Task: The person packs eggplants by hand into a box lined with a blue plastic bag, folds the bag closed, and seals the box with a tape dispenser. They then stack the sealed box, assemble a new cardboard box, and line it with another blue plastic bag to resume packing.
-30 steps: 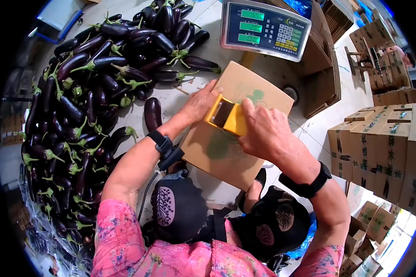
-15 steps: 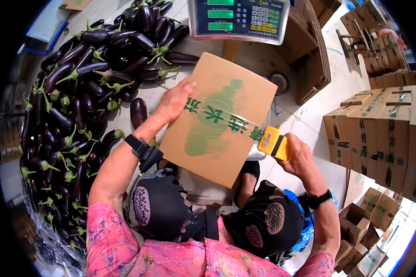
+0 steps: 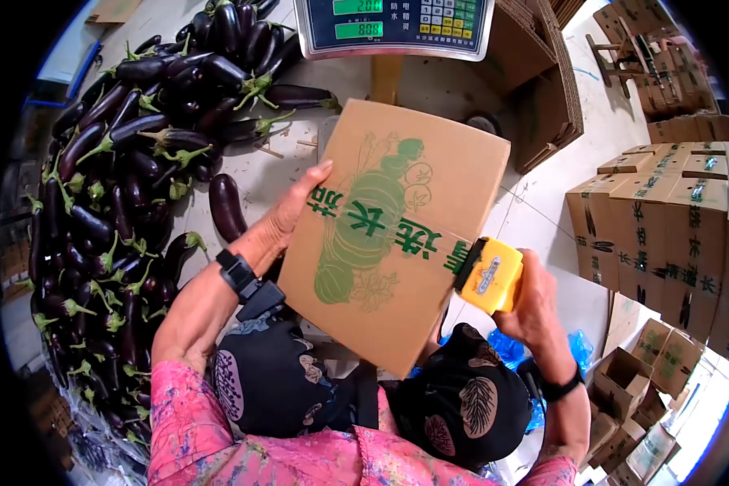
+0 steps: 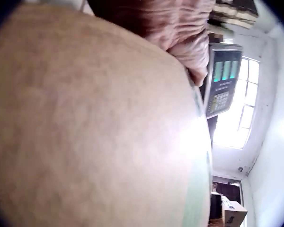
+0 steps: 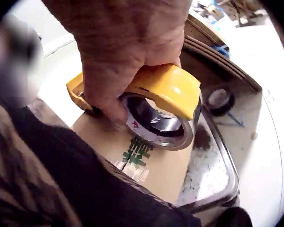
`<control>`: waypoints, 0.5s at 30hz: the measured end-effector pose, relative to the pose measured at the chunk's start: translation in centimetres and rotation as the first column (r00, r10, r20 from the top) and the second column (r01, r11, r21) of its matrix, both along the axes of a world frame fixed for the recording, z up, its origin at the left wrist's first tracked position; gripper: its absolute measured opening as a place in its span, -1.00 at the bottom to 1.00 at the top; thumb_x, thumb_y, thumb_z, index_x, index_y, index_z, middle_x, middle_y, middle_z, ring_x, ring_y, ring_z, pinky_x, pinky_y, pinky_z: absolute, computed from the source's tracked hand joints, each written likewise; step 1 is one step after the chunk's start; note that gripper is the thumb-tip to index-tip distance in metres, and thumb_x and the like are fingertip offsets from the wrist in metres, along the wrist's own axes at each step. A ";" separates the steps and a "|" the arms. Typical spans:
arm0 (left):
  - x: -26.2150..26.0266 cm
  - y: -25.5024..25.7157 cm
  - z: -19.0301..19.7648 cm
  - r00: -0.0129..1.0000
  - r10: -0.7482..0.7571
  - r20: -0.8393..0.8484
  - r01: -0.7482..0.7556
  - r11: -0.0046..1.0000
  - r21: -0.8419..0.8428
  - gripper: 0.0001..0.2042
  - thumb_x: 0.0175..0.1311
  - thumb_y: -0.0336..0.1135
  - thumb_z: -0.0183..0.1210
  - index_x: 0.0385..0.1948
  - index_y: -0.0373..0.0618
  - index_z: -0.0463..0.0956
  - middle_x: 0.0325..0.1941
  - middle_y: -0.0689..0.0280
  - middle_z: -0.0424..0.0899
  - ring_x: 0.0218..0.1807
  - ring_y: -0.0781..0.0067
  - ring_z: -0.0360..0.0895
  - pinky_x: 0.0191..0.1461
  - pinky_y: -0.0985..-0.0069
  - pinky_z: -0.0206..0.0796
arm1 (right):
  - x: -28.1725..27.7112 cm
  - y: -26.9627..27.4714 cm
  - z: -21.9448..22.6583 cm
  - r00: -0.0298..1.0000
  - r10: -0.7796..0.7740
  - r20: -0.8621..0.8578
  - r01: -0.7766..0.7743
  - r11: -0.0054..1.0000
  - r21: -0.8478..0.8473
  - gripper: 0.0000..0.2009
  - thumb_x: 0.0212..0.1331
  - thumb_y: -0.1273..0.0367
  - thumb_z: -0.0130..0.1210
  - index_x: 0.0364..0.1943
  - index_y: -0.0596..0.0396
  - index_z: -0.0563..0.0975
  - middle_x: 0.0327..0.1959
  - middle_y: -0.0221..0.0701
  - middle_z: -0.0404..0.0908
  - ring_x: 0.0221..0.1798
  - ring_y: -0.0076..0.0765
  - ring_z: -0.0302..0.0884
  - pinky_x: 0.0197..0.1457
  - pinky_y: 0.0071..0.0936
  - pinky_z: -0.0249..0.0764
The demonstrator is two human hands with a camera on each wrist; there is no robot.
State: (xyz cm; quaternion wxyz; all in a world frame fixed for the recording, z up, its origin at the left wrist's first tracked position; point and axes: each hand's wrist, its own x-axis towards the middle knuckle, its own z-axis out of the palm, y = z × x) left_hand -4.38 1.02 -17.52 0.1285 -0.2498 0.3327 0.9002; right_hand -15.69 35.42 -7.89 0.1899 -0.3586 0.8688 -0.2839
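Note:
A closed cardboard box [image 3: 413,174] with green printing lies at a slant in front of the knees, clear tape along its middle seam. My left hand [image 3: 292,206] holds the box's left side, thumb at the top edge and the other fingers hidden. In the left wrist view that hand [image 4: 175,38] appears beyond the large blurred box wall [image 4: 94,113]. My right hand [image 3: 536,304] grips a yellow tape dispenser [image 3: 494,279], its black front edge right at the box's right edge. The tape roll [image 5: 156,135] shows below the fingers in the right wrist view.
A heap of eggplants [image 3: 130,211] covers the floor at left, one loose eggplant [image 3: 228,206] near the box. A scale display [image 3: 393,28] stands ahead on a yellow post; its metal platform [image 5: 217,175] shows beside the box. Folded cardboard [image 3: 543,89] and stacked boxes [image 3: 656,219] stand at right.
The tape dispenser in my right hand has gone from the middle of the box top to its right edge, then slightly lower. The printed top has come into full view.

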 end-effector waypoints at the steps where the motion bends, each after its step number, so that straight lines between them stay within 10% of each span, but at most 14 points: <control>1: 0.0 -0.1 -1.9 0.999 -0.018 -0.031 0.018 1.000 0.014 -0.31 0.45 0.18 -0.02 0.38 -0.22 0.27 0.28 0.09 0.53 0.21 0.30 0.56 0.22 0.35 0.50 | 0.0 -0.8 2.6 0.997 0.056 -0.056 -0.051 0.995 0.084 -0.50 -0.12 0.33 0.41 -0.09 0.18 0.42 -0.33 -0.08 0.55 -0.24 0.16 0.58 -0.19 -0.09 0.50; 8: 1.5 -4.0 -2.3 0.966 -0.237 -0.101 0.185 0.911 -0.368 -0.27 0.49 0.29 -0.18 0.49 -0.05 0.09 0.45 0.17 0.35 0.40 0.32 0.39 0.45 0.25 0.27 | 2.1 -10.0 7.1 0.970 0.211 -0.123 -0.185 0.962 0.199 -0.57 -0.05 0.31 0.33 -0.18 0.17 0.35 -0.35 -0.01 0.53 -0.28 0.28 0.55 -0.23 0.00 0.47; 13: 0.9 -1.1 8.0 0.942 -0.215 -0.256 0.012 0.786 -0.618 -0.25 0.49 0.22 -0.10 0.44 -0.30 0.12 0.37 0.09 0.43 0.37 0.37 0.40 0.39 0.42 0.30 | 2.5 -13.9 6.5 0.957 0.228 -0.179 -0.222 0.974 0.055 -0.59 -0.10 0.35 0.30 -0.23 0.19 0.34 -0.39 -0.02 0.57 -0.35 0.27 0.57 -0.31 -0.02 0.50; 14: 0.9 -0.7 6.6 0.948 -0.175 -0.265 -0.058 0.727 -0.685 -0.25 0.49 0.16 -0.06 0.45 -0.32 0.06 0.40 0.05 0.40 0.41 0.30 0.37 0.42 0.38 0.26 | 2.6 -14.5 6.6 0.956 0.235 -0.175 -0.230 0.972 0.051 -0.59 -0.13 0.37 0.29 -0.24 0.21 0.34 -0.38 -0.01 0.57 -0.35 0.28 0.58 -0.30 -0.01 0.51; 15: 1.0 -1.6 5.3 0.937 -0.298 -0.183 -0.048 0.407 -0.912 -0.24 0.44 0.03 0.03 0.47 -0.35 -0.02 0.44 -0.06 0.33 0.46 0.12 0.32 0.44 0.32 0.22 | 2.7 -15.0 6.7 0.956 0.239 -0.170 -0.234 0.971 0.047 -0.60 -0.16 0.39 0.28 -0.25 0.24 0.34 -0.37 0.01 0.57 -0.35 0.28 0.59 -0.29 0.00 0.53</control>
